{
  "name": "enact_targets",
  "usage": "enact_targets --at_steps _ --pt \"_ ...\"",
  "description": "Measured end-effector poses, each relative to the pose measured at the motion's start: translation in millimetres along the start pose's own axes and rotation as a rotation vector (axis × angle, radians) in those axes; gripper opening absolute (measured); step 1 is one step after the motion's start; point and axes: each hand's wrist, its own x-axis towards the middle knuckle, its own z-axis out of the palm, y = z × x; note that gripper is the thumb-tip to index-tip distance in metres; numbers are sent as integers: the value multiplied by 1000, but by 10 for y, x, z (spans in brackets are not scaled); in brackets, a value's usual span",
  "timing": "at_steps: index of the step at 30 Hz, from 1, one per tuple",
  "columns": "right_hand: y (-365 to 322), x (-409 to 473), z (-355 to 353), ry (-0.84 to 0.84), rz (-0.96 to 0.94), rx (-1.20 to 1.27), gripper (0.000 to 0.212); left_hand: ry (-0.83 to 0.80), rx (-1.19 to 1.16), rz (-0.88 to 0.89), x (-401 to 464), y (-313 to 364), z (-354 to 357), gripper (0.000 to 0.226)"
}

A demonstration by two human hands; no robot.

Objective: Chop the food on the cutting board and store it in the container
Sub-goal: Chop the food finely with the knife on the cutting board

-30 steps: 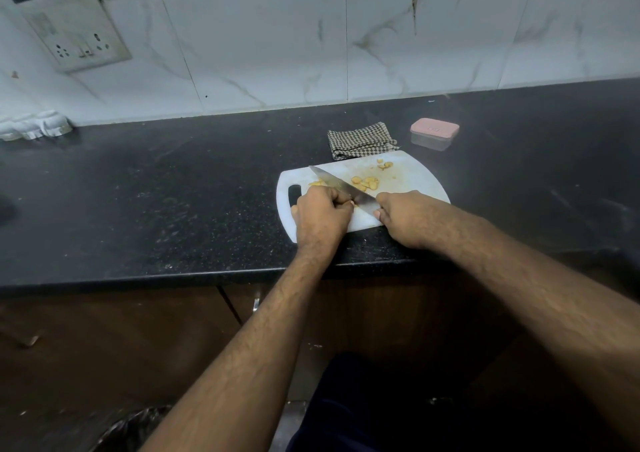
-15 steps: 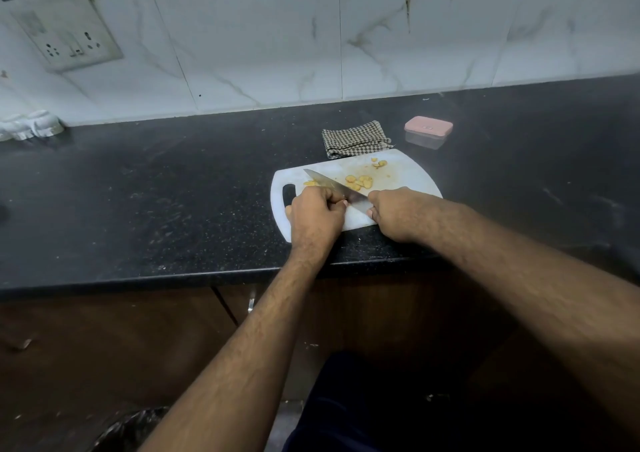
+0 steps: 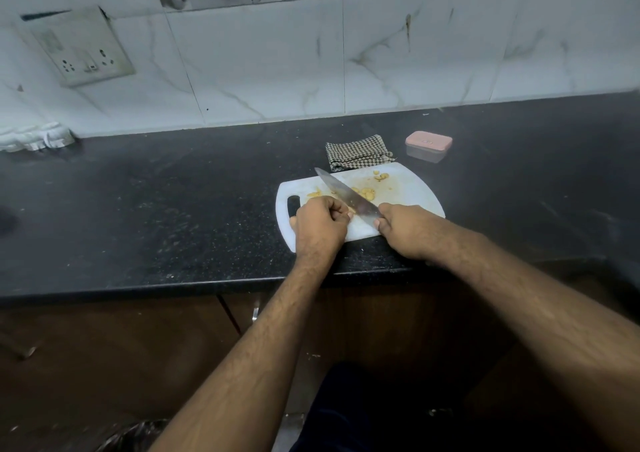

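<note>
A white cutting board (image 3: 412, 195) lies near the front edge of the black counter (image 3: 173, 202). Small yellow food pieces (image 3: 367, 192) are scattered on it, with a few more at its far edge. My right hand (image 3: 408, 228) grips the handle of a large knife (image 3: 346, 193) whose blade slants up and left across the board. My left hand (image 3: 320, 225) is curled on the board's left part, pinching a yellow piece right beside the blade. A small clear container with a pink lid (image 3: 428, 144) stands closed behind the board, to the right.
A folded checked cloth (image 3: 356, 152) lies just behind the board. A white cloth (image 3: 34, 136) sits at the far left by the tiled wall, below a socket plate (image 3: 81, 48). Brown cabinet doors run under the counter edge.
The knife blade has shifted slightly along the board while both hands keep their grips. The camera view has tilted up a little.
</note>
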Motion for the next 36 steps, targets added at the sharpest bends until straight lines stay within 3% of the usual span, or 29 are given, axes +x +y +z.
enact_targets --at_steps 13,36 --pt "26 -37 96 73 4 11 26 -30 49 8 -60 93 -41 14" --pt "56 -31 146 103 -17 13 25 -9 -71 -56 -51 70 -48 18"
